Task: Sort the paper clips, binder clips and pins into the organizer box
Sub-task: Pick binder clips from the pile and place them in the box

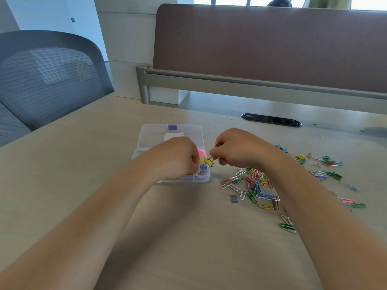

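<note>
A: Report position of the organizer box (167, 132).

B: The clear plastic box sits on the desk (83, 164), in the middle of the surface, lid open and lying flat toward the far edge. A blue latch (172, 127) shows on the lid's far rim. Pink and yellow items (201, 155) lie in the compartments along the box's right side; which compartment holds which cannot be determined.

A: State of the left hand (178, 158)?

B: It is curled over the box's near right compartments, fingertips pointed down. Whether it holds anything cannot be determined.

A: State of the right hand (234, 147)?

B: Fingers are pinched closed on the wire handles of a yellow binder clip (209, 162). The clip hangs just beside the box's right wall, above the desk.

A: Location of unsorted stock?

B: Coloured paper clips (253, 185) lie scattered to the right of the box, reaching toward the right edge. A blue binder clip (281, 147) and another yellow binder clip (301, 157) lie beyond them. Small grey staple strips (234, 199) lie among the paper clips.
</note>
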`<state>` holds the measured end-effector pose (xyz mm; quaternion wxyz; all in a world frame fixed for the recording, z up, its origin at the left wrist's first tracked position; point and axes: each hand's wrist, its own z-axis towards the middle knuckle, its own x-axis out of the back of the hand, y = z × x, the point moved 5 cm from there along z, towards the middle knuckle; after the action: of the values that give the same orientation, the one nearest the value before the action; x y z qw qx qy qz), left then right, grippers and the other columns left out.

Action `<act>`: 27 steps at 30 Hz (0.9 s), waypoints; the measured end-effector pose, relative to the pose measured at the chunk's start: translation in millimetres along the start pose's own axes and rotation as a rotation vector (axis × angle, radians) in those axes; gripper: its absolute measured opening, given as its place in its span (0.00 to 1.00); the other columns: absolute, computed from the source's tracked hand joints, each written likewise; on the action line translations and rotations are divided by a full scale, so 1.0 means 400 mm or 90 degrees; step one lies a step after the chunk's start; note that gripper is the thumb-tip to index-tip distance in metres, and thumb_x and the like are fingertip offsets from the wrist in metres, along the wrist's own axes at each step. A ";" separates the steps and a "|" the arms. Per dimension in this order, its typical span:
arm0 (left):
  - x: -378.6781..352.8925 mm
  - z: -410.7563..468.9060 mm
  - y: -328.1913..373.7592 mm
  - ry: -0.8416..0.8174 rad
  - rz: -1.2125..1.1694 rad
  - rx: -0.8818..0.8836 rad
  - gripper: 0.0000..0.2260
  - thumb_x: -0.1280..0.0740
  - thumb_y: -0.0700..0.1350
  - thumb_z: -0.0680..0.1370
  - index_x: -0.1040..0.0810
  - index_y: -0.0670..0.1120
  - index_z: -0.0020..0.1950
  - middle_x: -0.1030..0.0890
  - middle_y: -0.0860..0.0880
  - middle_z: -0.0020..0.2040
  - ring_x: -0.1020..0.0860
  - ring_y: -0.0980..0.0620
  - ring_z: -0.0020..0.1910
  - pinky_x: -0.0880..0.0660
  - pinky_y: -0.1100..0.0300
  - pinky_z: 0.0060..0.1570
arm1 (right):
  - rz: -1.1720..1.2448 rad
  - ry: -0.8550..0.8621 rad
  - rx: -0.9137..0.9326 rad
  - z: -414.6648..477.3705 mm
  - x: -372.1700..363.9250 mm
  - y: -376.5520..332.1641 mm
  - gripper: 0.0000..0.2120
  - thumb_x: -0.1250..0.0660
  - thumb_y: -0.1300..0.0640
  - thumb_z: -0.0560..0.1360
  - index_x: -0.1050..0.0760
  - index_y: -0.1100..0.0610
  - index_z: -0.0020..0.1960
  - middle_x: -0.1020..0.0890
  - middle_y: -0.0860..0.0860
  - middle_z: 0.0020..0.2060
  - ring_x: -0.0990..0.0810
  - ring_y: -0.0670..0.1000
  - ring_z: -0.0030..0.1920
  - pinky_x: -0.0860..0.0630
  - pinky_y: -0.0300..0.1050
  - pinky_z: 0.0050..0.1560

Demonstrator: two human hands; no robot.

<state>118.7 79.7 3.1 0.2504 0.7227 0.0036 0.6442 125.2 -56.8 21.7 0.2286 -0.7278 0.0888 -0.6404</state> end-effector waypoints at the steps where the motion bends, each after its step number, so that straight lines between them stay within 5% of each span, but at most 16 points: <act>1: 0.002 -0.002 -0.001 -0.011 -0.010 -0.005 0.07 0.32 0.45 0.74 0.16 0.45 0.40 0.18 0.44 0.40 0.25 0.48 0.37 0.29 0.57 0.38 | -0.001 0.002 0.001 -0.001 0.001 0.000 0.12 0.35 0.56 0.79 0.17 0.64 0.48 0.16 0.57 0.41 0.26 0.47 0.32 0.28 0.44 0.40; 8: 0.004 -0.007 -0.003 -0.044 -0.043 -0.030 0.03 0.29 0.46 0.73 0.15 0.48 0.42 0.19 0.50 0.37 0.24 0.52 0.37 0.32 0.62 0.34 | 0.015 -0.009 -0.008 -0.003 -0.004 -0.004 0.11 0.34 0.55 0.78 0.17 0.62 0.46 0.18 0.51 0.35 0.26 0.46 0.31 0.29 0.41 0.35; 15: 0.012 -0.008 -0.004 -0.030 -0.025 -0.034 0.03 0.29 0.46 0.74 0.15 0.51 0.43 0.22 0.55 0.33 0.25 0.54 0.37 0.35 0.63 0.33 | 0.076 -0.050 -0.054 -0.005 -0.020 0.002 0.09 0.34 0.61 0.75 0.19 0.66 0.46 0.17 0.65 0.42 0.26 0.54 0.33 0.27 0.45 0.35; 20: 0.013 -0.004 -0.015 -0.032 -0.036 -0.026 0.07 0.31 0.46 0.74 0.14 0.48 0.46 0.16 0.49 0.41 0.20 0.48 0.44 0.25 0.55 0.42 | 0.151 -0.069 -0.072 -0.012 -0.029 -0.001 0.08 0.36 0.63 0.77 0.20 0.65 0.48 0.20 0.55 0.32 0.29 0.50 0.30 0.30 0.40 0.31; 27: 0.037 -0.003 -0.007 0.048 -0.056 -0.027 0.08 0.28 0.51 0.74 0.18 0.50 0.50 0.21 0.55 0.41 0.24 0.57 0.38 0.33 0.67 0.35 | 0.231 -0.087 -0.075 -0.015 -0.034 -0.004 0.09 0.39 0.65 0.79 0.20 0.67 0.48 0.18 0.57 0.34 0.30 0.51 0.30 0.31 0.42 0.30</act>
<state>121.1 87.4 16.1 0.2935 0.6916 0.0314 0.6592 116.8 -51.0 10.8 0.3026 -0.7540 0.2398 -0.5315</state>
